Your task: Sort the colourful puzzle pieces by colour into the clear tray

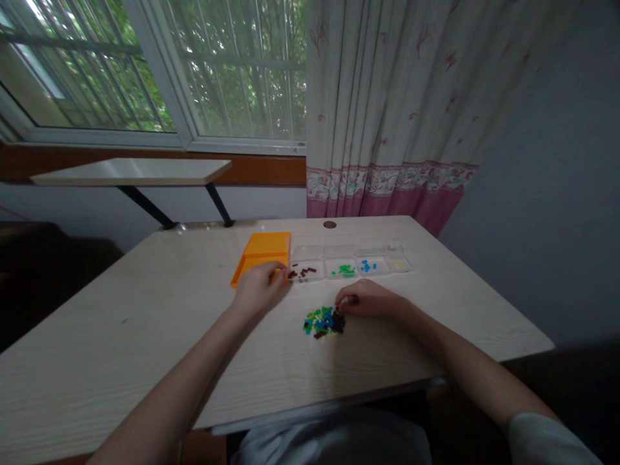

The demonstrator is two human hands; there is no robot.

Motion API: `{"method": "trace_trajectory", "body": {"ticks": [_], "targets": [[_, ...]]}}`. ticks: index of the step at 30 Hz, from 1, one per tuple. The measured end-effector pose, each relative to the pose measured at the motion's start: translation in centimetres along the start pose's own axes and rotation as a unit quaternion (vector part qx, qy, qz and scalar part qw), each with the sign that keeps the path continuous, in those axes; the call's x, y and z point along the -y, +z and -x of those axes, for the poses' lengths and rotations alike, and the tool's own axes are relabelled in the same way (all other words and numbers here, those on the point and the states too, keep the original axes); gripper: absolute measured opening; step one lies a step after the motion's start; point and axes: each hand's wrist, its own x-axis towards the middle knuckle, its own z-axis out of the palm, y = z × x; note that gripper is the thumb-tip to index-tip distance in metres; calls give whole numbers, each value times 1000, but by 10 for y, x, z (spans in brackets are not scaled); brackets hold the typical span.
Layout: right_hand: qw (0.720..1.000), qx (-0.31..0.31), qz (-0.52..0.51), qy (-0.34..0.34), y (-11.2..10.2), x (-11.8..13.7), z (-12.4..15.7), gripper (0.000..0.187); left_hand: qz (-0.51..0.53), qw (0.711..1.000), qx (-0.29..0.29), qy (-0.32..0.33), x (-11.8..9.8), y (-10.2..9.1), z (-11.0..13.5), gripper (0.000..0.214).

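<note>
A small heap of mixed green, blue and dark pieces (323, 321) lies on the pale wooden table (145, 323). My right hand (367, 300) rests at the heap's right edge, its fingers pinched on a small dark piece. My left hand (260, 285) is curled, its fingertips at the left end of a clear compartment tray (349, 253), over the cell with dark brown pieces (301, 274). Other cells hold green pieces (345, 270), blue pieces (367, 265) and yellow pieces (398, 263). What the left fingers hold is hidden.
An orange lid (264, 250) lies just left of the tray, behind my left hand. A round cable hole (329, 225) sits near the table's far edge. A curtain (387, 129), a window and a narrow shelf (130, 171) stand behind the table.
</note>
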Motion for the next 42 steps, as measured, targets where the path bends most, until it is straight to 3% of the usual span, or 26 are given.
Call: {"method": "trace_trajectory", "body": {"ticks": [5,8,14,20,34,40,42], "targets": [[1000,7,-17,-17,1,0,0,20,66,986,65,142,-26,13,14,21],[1000,-6,-18,-14,2,1,-1,18,98,972,112,180,-36,18,19,21],[991,-107,-54,-50,15,1,-7,20,200,955,174,134,-44,25,22,23],[974,-182,-78,-110,27,1,-11,24,314,914,239,91,-44,33,22,31],[963,-236,53,-123,27,4,-11,25,379,892,241,47,-46,37,21,28],[935,-333,78,-97,17,5,-10,22,242,948,173,112,-37,23,15,21],[918,-376,86,-90,10,3,-7,21,181,955,180,148,-31,17,13,18]]}}
